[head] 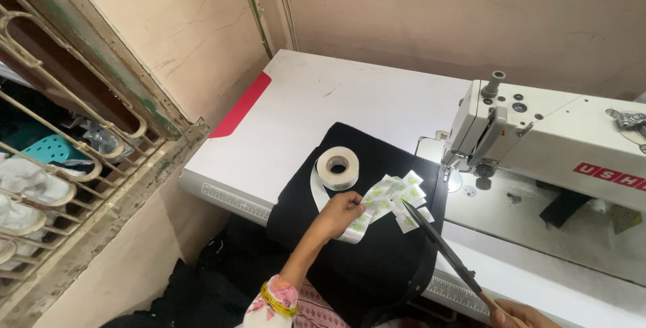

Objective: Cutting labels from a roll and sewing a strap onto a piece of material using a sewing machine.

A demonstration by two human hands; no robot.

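Both hands are busy: the left hand [342,212] pinches a strip of label tape [363,224] on the black fabric [377,261], just beside the tape roll [338,167]; the right hand [523,314] grips long scissors [441,247], tips at the cut labels [402,193], near the sewing machine [552,139].

A yellow beaded bangle [279,299] and a floral pink-and-white sleeve [259,309] cover the left forearm.

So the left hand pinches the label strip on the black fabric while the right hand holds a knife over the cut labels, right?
Not quite. The head view shows the right hand holding long scissors, not a knife. The rest stands: the left hand pinches the label strip on the black fabric, beside the cut labels.
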